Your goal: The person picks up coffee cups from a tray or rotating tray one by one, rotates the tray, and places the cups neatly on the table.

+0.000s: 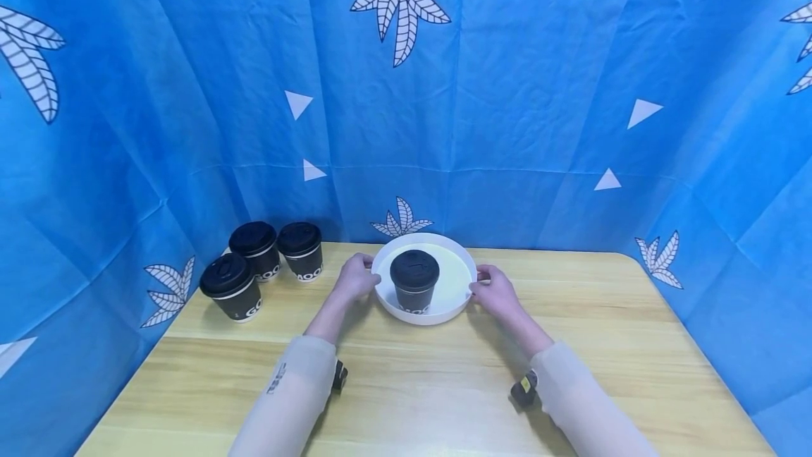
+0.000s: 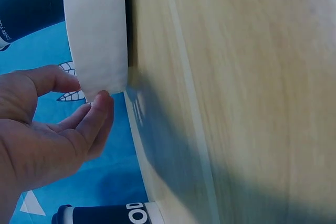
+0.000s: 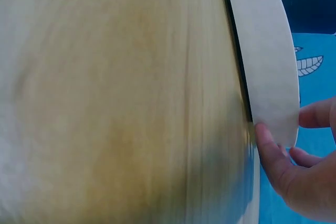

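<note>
A round white tray [image 1: 453, 305] with a low wall is at the far middle of the wooden table. On it stands a dark paper cup [image 1: 415, 275] with a black lid, upright and left of the tray's centre. My left hand [image 1: 357, 279] grips the tray's left side, thumb at the rim and fingertips low on the outer wall in the left wrist view. On the opposite side my right hand [image 1: 497, 293] holds the rim the same way, its fingers [image 3: 273, 153] against the wall. Neither hand touches the cup.
Three more lidded dark cups stand at the table's far left: a front one [image 1: 231, 288], one behind it [image 1: 256, 251] and one to the right [image 1: 301, 251]. A blue curtain [image 1: 533, 104] with leaf prints hangs along the back and both sides of the table [image 1: 590, 344].
</note>
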A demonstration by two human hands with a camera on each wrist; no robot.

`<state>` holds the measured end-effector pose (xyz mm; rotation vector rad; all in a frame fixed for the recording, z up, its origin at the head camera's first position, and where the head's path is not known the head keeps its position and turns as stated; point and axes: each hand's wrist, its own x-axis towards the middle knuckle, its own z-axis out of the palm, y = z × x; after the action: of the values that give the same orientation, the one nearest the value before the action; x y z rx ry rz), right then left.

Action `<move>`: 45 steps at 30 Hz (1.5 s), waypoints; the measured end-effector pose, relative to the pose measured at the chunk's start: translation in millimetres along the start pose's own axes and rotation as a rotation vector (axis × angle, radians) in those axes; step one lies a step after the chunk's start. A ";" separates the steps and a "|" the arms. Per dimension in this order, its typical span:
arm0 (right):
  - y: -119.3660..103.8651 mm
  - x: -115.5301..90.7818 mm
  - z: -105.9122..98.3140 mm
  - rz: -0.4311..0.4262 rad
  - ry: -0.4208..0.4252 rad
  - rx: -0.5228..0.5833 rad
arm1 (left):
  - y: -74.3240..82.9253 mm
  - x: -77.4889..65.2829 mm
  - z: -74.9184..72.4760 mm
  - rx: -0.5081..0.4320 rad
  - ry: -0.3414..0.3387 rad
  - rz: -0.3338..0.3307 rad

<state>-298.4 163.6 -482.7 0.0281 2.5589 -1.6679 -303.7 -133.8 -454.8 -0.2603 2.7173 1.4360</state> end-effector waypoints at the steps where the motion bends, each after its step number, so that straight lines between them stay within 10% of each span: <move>1: 0.2 -0.6 -0.2 -0.001 -0.001 -0.004 | -0.2 -0.8 0.0 -0.008 0.000 0.001; 30: 1.9 -17.2 5.2 0.023 -0.005 0.090 | -6.6 -23.7 0.6 -0.060 -0.011 0.019; 45: 3.8 -3.7 -13.9 -0.125 -0.005 -0.311 | -7.5 -14.5 -2.6 -0.034 -0.025 0.026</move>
<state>-295.4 177.9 -480.3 -0.1590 2.8366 -1.2820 -288.0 -138.3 -457.6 -0.2080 2.6882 1.4835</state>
